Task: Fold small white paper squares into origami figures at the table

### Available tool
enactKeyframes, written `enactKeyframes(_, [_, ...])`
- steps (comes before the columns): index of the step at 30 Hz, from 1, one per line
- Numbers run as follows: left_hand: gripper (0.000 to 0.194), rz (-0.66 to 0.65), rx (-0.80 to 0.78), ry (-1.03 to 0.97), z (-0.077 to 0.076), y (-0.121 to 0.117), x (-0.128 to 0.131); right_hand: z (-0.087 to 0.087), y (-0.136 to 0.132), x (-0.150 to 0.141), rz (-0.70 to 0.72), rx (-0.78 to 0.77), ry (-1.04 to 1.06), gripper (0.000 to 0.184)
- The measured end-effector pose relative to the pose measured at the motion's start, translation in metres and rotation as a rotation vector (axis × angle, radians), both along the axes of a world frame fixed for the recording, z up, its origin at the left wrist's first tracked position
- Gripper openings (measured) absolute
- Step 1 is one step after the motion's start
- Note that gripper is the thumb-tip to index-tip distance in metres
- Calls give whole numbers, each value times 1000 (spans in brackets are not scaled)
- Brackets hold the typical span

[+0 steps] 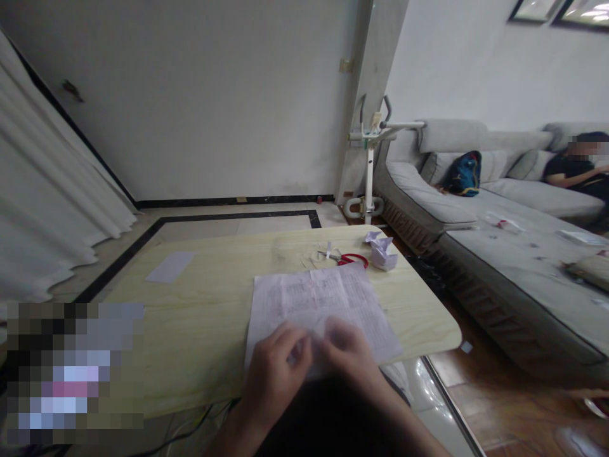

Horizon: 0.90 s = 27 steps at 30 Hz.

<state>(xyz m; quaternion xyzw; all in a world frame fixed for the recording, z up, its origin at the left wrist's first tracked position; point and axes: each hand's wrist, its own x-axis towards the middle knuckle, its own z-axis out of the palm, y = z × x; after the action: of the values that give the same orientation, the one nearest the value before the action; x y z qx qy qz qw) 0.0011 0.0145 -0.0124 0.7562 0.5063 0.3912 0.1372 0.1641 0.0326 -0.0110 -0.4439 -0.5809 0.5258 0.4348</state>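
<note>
- In the head view, the sheet (318, 298) is lying on the surface (200, 330), printed side up, with faint creases running across it.
- The left hand (278, 355) is resting over the sheet's near part at seven o'clock; its thumb and fingers are curling close to one another.
- The right hand (349, 352) is facing it from five o'clock, its fingers bending inward, a narrow gap separating the two hands.
- Blur is hiding the fingertips, so I cannot tell whether either set is pinching paper.
- The scissors (352, 259) are lying just past the sheet's far edge at one o'clock, blades pointing toward nine.
- The folded paper (383, 255) is sitting between one and two o'clock, near the scissors; a slip (170, 266) is lying well apart, between nine and ten.
- Good handling is probably depending on light, even pressure from both sides, since thin paper is likely wrinkling under an uneven pull.
- Having the sheet flat and square to the body is likely helping, as is leaving the scissors clear of it.
</note>
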Motion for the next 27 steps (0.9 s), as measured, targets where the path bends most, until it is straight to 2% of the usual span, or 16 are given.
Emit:
enactKeyframes(9, [11, 15, 88, 113, 2, 1, 0, 5, -1, 0, 8, 21, -24, 28])
enactKeyframes(18, [14, 20, 57, 130, 6, -1, 2, 6, -1, 4, 67, 14, -17, 28])
enactKeyframes(24, [13, 17, 81, 138, -1, 0, 2, 10, -2, 5, 58, -6, -8, 21])
enactKeyframes(27, [25, -4, 99, 131, -5, 1, 2, 11, -3, 7, 62, -2, -9, 17])
